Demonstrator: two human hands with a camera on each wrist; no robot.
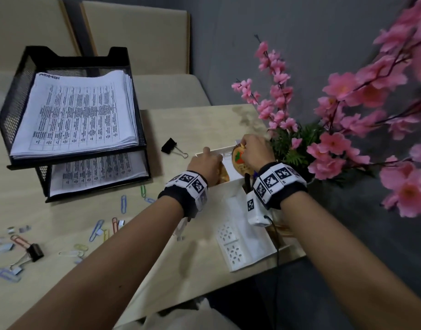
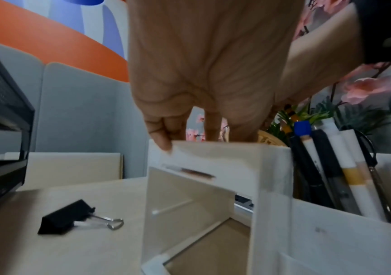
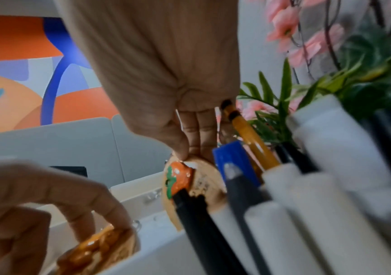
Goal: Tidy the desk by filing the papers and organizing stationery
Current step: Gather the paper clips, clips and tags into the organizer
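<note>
both hands work at the white desk organizer (image 1: 238, 225) standing at the right end of the tabletop (image 1: 185, 122), beside the pink artificial flowers (image 1: 342, 148). the right hand (image 1: 253, 151) pinches the top edge of a round decorated disc (image 3: 190, 178) between thumb and fingers, holding it upright over a rear compartment, probably so that it slides in edgewise next to the pens and markers (image 3: 307, 186) standing in the neighbouring slot. the left hand (image 1: 206, 163) is curled around a second ornament with an orange glazed face (image 3: 95, 247), gripping it low against the organizer wall; in the left wrist view its fingertips (image 2: 164, 143) touch the rim. the papers (image 1: 81, 113) already lie stacked in both tiers of the black mesh tray (image 1: 14, 96) at the left, so filing appears complete. stationery is still loose: coloured paper clips (image 1: 123, 203), small staple strips and a binder clip (image 1: 34, 252) lie scattered near the front left, and another binder clip (image 1: 172, 147) rests between tray and organizer, all awaiting collection.
</note>
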